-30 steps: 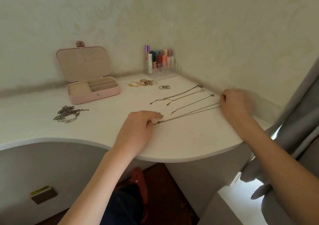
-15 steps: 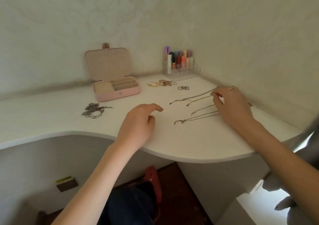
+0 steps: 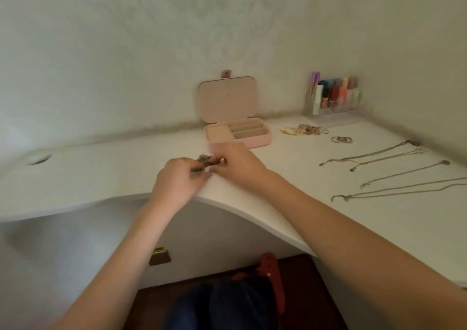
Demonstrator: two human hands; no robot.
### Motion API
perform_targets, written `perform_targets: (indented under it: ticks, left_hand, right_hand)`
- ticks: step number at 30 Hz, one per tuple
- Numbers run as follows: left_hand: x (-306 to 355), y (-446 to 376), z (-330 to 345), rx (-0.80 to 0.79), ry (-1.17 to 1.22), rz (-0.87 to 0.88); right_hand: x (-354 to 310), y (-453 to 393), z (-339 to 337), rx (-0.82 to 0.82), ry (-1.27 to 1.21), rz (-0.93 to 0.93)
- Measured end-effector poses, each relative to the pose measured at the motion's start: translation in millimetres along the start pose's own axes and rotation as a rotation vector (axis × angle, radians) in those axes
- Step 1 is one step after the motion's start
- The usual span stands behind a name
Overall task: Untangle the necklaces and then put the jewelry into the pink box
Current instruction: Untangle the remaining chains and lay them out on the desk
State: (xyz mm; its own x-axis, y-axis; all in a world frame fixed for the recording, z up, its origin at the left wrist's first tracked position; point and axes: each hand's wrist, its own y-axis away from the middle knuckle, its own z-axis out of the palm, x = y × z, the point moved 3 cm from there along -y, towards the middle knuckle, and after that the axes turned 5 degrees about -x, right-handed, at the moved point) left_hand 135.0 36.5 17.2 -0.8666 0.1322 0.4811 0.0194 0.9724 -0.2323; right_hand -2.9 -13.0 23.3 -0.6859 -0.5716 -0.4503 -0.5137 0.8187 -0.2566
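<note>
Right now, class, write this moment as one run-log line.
hands: left and right both grip the tangled chains | box: open, empty | straight necklaces: on table | step: untangling

Left hand and right hand: bare, forearms unsleeved. Dark blue trousers cover the legs below.

The light is soft and a bit dim, with a green-grey tint. The desk top is the brightest part, mostly on the right. Under the desk it is dark and shadowy. No hard shadows or glare show. The whole picture is a little blurry, and the hands are smeared. The desk edge bends near the sides, like through a wide lens.
</note>
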Motion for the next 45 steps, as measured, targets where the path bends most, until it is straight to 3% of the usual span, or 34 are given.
perform_targets:
  ticks: [6, 10, 13, 17, 20, 26, 32, 41, 45]
  left_hand:
    - [1.7, -15.9, 8.4, 0.098, 0.117, 0.056]
    - [-2.9, -21.1, 14.3, 0.143, 0.115, 0.056]
    - [4.3, -23.7, 12.7, 0.124, 0.203, 0.053]
    - [23.6, -33.4, 19.1, -0.017, 0.664, 0.032]
    - [26.4, -38.6, 22.8, 0.031, 0.917, -0.016]
    - [18.7, -39.3, 25.4, 0.091, 0.949, -0.045]
    - [23.5, -35.8, 24.0, 0.074, 0.802, 0.063]
    - [24.0, -34.2, 20.9, 0.13, 0.839, 0.007]
    - [21.5, -34.6, 22.3, 0.151, 0.874, -0.03]
  right_hand:
    - [10.1, -8.5, 8.6, 0.111, 0.072, -0.011]
    - [22.4, -8.2, -2.0, 0.332, -0.424, 0.128]
    - [25.5, -9.4, -6.0, 0.337, -0.763, 0.183]
    - [23.0, -9.0, -13.4, 0.329, -0.978, 0.192]
    - [25.9, -6.2, -15.7, 0.318, -1.143, 0.266]
    - [29.6, -4.7, -21.7, 0.295, -1.354, 0.359]
    - [29.3, -3.3, -25.3, 0.22, -1.126, 0.232]
    - [29.0, 0.9, -41.2, 0.114, -0.673, 0.08]
    - [31.8, 2.0, -43.3, 0.057, -0.647, 0.068]
